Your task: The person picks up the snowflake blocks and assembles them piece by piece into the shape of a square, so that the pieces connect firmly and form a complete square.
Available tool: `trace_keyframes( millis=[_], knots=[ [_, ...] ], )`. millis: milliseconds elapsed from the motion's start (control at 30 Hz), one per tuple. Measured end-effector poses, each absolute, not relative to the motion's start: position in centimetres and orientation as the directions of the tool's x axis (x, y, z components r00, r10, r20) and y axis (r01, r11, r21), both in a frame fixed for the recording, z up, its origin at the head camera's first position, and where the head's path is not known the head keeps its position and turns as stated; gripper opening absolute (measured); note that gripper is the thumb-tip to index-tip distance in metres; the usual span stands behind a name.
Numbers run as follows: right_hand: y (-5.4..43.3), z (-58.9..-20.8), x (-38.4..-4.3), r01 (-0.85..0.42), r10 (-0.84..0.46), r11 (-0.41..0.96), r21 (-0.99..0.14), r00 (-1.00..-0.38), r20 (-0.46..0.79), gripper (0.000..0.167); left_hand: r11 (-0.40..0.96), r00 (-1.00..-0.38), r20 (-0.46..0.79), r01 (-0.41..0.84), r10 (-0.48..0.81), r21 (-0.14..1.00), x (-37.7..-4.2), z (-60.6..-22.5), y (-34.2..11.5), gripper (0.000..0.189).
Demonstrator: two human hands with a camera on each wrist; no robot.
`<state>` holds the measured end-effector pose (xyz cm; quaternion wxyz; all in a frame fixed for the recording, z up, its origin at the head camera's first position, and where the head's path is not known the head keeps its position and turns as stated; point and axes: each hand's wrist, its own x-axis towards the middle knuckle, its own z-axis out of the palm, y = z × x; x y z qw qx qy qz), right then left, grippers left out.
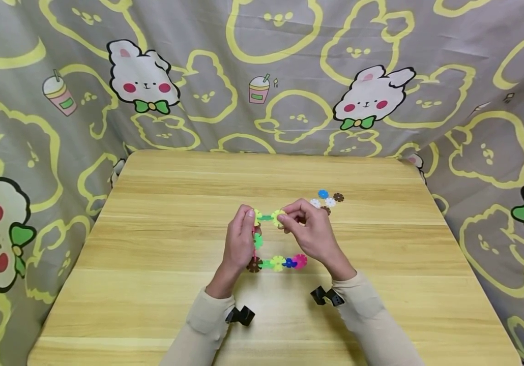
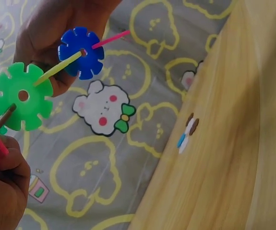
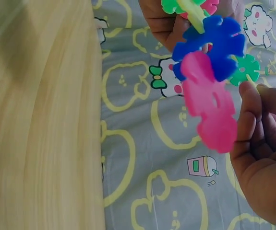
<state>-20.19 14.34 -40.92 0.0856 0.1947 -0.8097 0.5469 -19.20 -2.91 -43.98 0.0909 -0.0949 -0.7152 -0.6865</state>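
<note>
Both hands hold a C-shaped chain of notched plastic snowflake discs, slotted edge to edge above the table. In the head view my left hand grips the chain's left side near a yellow corner disc, its fingers partly hiding the pink pieces there. My right hand pinches a yellow disc at the upper end, joined by a green disc to that corner. The lower row runs from a brown disc through green, yellow and blue to a pink disc, which the right wrist view shows as the free end.
Several loose discs, among them a blue one, a white one and a brown one, lie beyond the right hand on the wooden table. A patterned curtain surrounds the table's far edge and sides.
</note>
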Motion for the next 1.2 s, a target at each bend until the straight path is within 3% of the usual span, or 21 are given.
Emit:
trace_keyframes(
  millis=[800,1000,1200],
  knots=[
    [14.32,-41.07,-20.06,-0.364,-0.198,0.334,-0.869,-0.929,0.313,0.014,0.088,-0.967,0.245,0.250,0.061,0.964,-19.49,-43.84,-3.03,0.026],
    [14.24,-40.99,-20.02,-0.344,-0.196,0.360,-0.867,-0.937,0.291,0.015,0.122,-0.935,0.336,0.348,0.114,0.929,-19.62,-43.94,-3.29,0.017],
    [14.13,-40.84,-19.87,-0.287,-0.178,0.366,-0.885,-0.955,0.237,0.015,0.185,-0.883,0.441,0.466,0.161,0.865,-19.79,-44.20,-3.75,0.035]
  ],
)
